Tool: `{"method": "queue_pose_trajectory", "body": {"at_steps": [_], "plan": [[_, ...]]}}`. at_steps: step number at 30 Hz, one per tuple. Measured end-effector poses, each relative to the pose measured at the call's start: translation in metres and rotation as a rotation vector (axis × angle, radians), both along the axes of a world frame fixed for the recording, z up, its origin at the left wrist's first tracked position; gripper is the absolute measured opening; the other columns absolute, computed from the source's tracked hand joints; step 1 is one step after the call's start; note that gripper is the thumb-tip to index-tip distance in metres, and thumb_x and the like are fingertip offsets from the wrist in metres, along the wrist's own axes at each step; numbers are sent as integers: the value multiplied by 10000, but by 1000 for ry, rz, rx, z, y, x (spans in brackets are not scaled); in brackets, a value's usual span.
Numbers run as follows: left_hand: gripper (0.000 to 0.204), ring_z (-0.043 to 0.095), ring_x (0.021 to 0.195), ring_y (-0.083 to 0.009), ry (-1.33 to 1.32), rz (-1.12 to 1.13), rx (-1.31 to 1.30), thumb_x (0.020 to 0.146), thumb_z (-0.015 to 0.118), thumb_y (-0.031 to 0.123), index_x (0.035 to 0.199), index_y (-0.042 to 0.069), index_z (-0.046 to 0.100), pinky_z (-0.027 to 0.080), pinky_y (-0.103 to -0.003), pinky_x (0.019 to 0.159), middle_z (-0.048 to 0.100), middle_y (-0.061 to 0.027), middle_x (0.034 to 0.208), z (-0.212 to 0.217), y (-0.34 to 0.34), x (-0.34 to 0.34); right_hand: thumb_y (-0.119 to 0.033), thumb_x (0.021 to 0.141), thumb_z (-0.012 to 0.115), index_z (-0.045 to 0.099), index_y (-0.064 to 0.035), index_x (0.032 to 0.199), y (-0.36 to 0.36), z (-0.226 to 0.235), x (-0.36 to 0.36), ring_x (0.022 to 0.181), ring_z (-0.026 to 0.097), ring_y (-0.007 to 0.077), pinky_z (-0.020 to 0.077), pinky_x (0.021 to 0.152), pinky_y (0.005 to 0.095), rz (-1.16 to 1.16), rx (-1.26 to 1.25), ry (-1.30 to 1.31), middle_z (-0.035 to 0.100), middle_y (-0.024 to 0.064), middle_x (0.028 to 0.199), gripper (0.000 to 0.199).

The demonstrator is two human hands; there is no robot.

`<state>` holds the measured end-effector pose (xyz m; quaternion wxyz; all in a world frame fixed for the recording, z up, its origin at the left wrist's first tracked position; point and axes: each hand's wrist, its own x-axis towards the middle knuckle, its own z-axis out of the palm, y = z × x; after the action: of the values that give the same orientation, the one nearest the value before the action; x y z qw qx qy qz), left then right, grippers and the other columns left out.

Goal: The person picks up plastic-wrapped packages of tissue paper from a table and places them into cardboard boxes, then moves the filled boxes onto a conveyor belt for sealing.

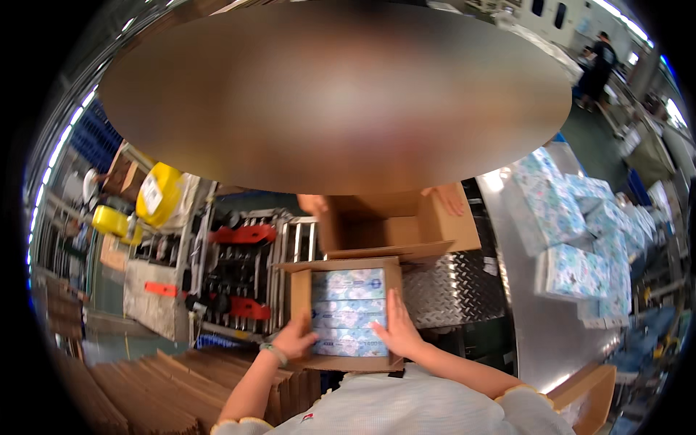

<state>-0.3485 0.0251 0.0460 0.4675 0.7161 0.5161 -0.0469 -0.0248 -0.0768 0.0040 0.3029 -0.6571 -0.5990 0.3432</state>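
Note:
In front of me an open cardboard box (392, 274) holds a row of tissue packs (349, 315) in blue-and-white floral wrap. My left hand (293, 338) grips its left wall, with the thumb reaching over the packs. On the opposite side my right hand (400, 332) holds the right wall, fingers stretched along the flap and thumb over the packs' edge. Just beyond stands a second open cardboard box (391, 226) with nothing visible inside. A co-worker's hands (448, 199) hold that one at its sides.
A metal table (522, 272) at right carries stacked floral tissue packs (573, 270). Flattened cardboard (148, 388) lies at lower left. Left of the boxes is a roller conveyor with red parts (246, 307) and yellow tape rolls (159, 194). Another open carton (589, 397) stands at lower right.

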Motion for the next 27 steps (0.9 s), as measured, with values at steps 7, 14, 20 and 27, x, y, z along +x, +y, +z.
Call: {"method": "queue_pose_trajectory", "body": {"at_steps": [7, 14, 20, 27], "plan": [[1367, 96, 1545, -434, 161, -501, -335, 705, 748, 765, 1609, 2, 62, 210, -482, 1236, 45, -315, 1655, 30, 6, 18, -679, 933, 504, 126, -66, 1627, 75, -11, -12, 1572, 65, 348, 42, 1229, 621, 589, -354, -329, 98, 178, 1695, 1000], [1001, 213, 1540, -333, 393, -219, 678, 807, 755, 543, 1592, 123, 298, 181, -535, 1233, 234, -192, 1655, -50, 16, 58, -460, 739, 857, 151, -60, 1606, 39, -19, 44, 1529, 196, 396, 158, 1217, 590, 208, -201, -403, 276, 228, 1621, 1187], [805, 351, 1450, -390, 110, 9, 1051, 872, 690, 520, 1470, 37, 451, 196, -586, 1208, 420, -220, 1530, 55, 80, 134, -541, 823, 789, 220, -90, 1575, 7, -86, 65, 1440, 363, 374, 424, 1045, 617, -156, -836, 702, 350, 210, 1564, 1045], [693, 467, 1347, -345, 95, 9, 712, 934, 605, 500, 1423, 24, 485, 270, -522, 1191, 500, -190, 1448, -64, -49, 90, -570, 893, 700, 190, -163, 1581, 12, -88, 67, 1338, 496, 403, 532, 903, 625, 2, -1175, 827, 388, 171, 1550, 948]]}}
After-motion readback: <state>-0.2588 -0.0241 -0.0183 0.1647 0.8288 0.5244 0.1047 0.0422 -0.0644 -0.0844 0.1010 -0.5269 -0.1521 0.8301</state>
